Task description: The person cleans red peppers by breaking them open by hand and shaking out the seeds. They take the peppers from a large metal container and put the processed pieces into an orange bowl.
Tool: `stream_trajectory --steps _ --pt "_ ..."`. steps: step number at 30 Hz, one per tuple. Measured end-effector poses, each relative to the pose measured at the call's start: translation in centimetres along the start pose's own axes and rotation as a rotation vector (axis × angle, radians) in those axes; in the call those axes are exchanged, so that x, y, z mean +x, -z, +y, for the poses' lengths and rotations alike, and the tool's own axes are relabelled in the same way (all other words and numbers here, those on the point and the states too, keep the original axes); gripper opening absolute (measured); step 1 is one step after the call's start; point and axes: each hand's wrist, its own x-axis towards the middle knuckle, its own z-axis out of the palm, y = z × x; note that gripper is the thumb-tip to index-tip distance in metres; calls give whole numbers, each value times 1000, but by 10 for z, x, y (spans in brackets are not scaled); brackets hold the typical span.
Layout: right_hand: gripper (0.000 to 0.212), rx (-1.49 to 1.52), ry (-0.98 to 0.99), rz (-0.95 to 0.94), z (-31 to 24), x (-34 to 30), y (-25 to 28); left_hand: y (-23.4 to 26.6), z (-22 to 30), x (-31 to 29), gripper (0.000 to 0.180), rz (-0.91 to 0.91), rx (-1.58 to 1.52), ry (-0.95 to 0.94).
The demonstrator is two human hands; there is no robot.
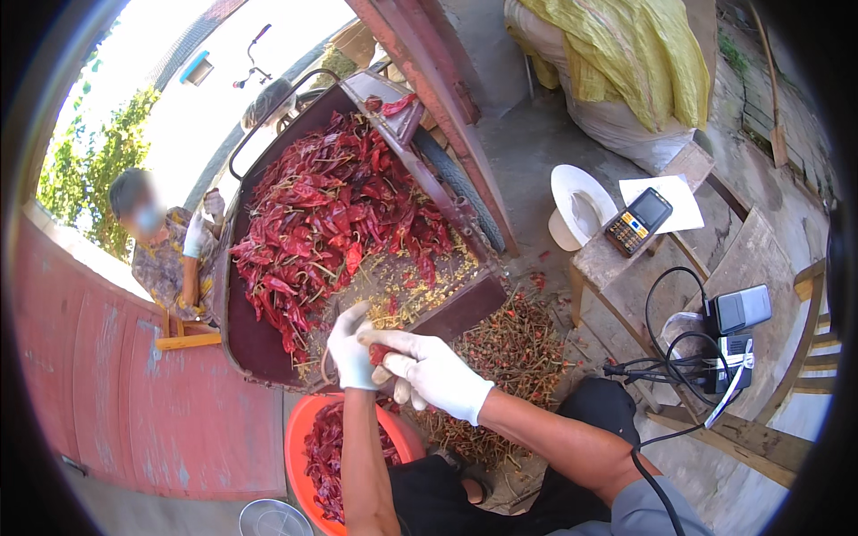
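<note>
White gloves cover both my hands, which meet above the near edge of a metal cart (pixel 465 304). My right hand (pixel 433 371) is closed around a dried red chili pepper (pixel 381 352), part of which shows between the hands. My left hand (pixel 350 347) is pressed close beside it with curled fingers. A thin dark curved piece sticks out past the left hand; its kind is unclear. Beyond the hands, the cart bears a heap of dried red chili peppers (pixel 331 196). Below them, an orange-red basin (pixel 299 438) holds more chilies.
Stems (pixel 509 366) are piled on the ground right of the basin. Across the cart sits a co-worker (pixel 170 241) with gloved hands. On the right, a wooden bench (pixel 617 263) bears a handheld device (pixel 639 221) and a white hat (pixel 572 210). Cables (pixel 670 353) trail beside me.
</note>
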Motion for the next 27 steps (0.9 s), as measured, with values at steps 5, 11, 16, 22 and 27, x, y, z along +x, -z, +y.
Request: stream_trajectory --steps 5,11,16,22,27 --pt "33 0 25 2 2 5 8 -78 -9 32 27 -11 905 -316" --pt "21 -63 24 90 -2 4 16 -122 -15 58 49 -21 1423 -315" --pt "21 -173 -17 149 -15 3 16 -112 -14 62 47 33 1191 -175" --pt "28 -167 17 331 -5 12 18 -71 -7 36 33 122 663 -164" --pt "34 -414 245 540 7 18 23 -63 41 -55 20 95 335 -217"
